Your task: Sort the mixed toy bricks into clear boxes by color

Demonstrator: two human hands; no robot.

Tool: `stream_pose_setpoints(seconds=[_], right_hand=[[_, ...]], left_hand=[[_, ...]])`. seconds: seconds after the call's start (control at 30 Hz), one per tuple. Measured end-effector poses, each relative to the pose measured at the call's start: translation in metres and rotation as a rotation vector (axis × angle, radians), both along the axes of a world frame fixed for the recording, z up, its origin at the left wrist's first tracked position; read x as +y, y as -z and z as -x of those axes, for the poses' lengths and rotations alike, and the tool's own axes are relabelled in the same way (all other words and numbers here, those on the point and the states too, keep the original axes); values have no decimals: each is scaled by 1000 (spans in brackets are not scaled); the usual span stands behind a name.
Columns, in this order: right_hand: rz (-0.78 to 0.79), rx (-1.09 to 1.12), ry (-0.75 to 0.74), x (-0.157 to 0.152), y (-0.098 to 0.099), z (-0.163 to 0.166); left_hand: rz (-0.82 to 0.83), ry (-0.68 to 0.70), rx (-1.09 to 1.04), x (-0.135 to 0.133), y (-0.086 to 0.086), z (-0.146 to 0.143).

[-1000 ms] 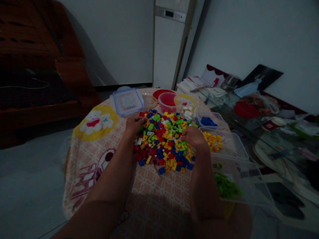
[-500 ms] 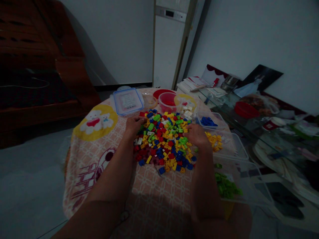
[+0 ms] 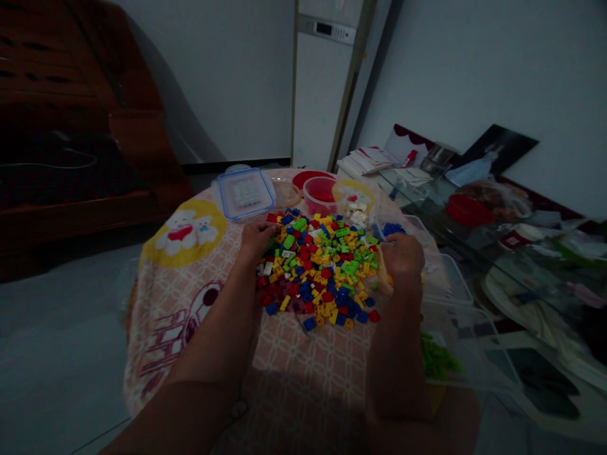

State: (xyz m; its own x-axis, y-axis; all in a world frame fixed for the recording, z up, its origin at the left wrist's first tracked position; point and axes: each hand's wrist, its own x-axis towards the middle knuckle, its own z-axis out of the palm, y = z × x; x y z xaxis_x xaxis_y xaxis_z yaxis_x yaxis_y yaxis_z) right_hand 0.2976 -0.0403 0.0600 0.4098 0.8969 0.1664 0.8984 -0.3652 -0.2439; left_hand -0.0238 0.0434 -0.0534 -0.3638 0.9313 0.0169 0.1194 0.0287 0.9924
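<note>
A heap of small toy building bricks in red, yellow, green, blue and white lies on the cloth-covered round table. My left hand rests at the heap's left edge, its fingers bent in among the bricks. Whatever those fingers hold is hidden. To the right of the heap, my right hand is closed above the clear box of yellow bricks and covers most of them. I cannot make out what is in it. Just behind it sit blue bricks in a clear box; green bricks lie in another nearer me.
At the table's back stand a blue-rimmed lid, a clear tub and a red lid. White bricks lie near the tub. A cluttered glass table adjoins on the right; a wooden bench is at left.
My right hand has moved right from the heap's edge to over the box of yellow bricks. A red brick now shows at the heap's lower right. My left hand has barely shifted.
</note>
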Motion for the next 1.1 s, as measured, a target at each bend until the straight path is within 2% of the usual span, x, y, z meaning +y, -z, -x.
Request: stream_pose_setpoints(seconds=[0.27,0.4,0.63,0.83,0.93,1.1], right_hand=[[389,-86,-193,7,6,15],[445,-162,-233,10,17,17],[431,-114,-389,16,35,25],[274,-19,-355,23,44,29],[206,87,-327,23,39,28],[89,193,-267,16,19,21]], left_hand=[[8,-12,-41,-1,-1,-2],[7,-2,-16,0,-3,-2],[7,-1,6,-1,-1,-1],[3,-5,51,2,5,1],[16,-16,62,3,5,1],[20,-15,55,3,2,-1]])
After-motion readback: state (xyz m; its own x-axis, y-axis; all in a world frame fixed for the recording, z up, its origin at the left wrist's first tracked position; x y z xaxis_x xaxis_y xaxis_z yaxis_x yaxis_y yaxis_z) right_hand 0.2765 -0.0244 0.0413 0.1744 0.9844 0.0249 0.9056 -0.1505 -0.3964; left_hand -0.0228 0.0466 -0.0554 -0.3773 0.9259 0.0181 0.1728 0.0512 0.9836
